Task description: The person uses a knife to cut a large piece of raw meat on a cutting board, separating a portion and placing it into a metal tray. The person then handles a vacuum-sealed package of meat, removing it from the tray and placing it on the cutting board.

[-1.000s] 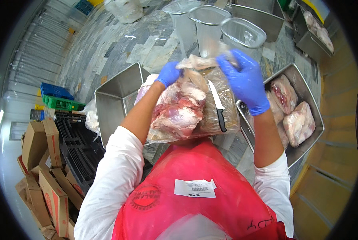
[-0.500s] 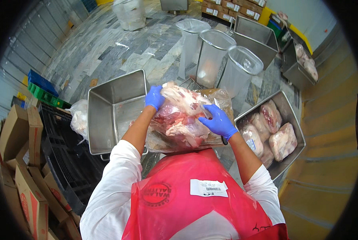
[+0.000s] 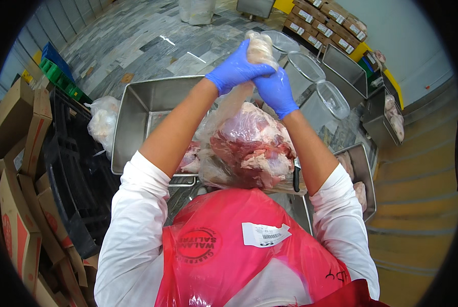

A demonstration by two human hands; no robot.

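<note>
Both my blue-gloved hands are raised over the meat and closed around a bunched roll of clear plastic wrap point(image 3: 261, 48). My left hand point(image 3: 237, 69) grips its left side, my right hand point(image 3: 277, 92) its lower right. A loose sheet of the film hangs from the hands toward a large raw cut of meat point(image 3: 254, 146), red with white fat, lying right in front of my apron. By the meat's right edge lies a knife point(image 3: 296, 179) with a black handle, its blade mostly hidden. Another piece of red meat point(image 3: 189, 158) shows beside my left forearm.
A deep steel tub point(image 3: 132, 117) stands at the left, a clear bag point(image 3: 103, 123) beside it. Steel tub point(image 3: 369, 189) at right holds wrapped meat. Ahead are plastic-lined bins point(image 3: 334, 100); cardboard boxes point(image 3: 19, 220) and a black pallet point(image 3: 75, 179) crowd the left.
Both hands have left the meat and risen away from me, now together on the bunched wrap. The large cut looks more exposed, and the view has shifted a little.
</note>
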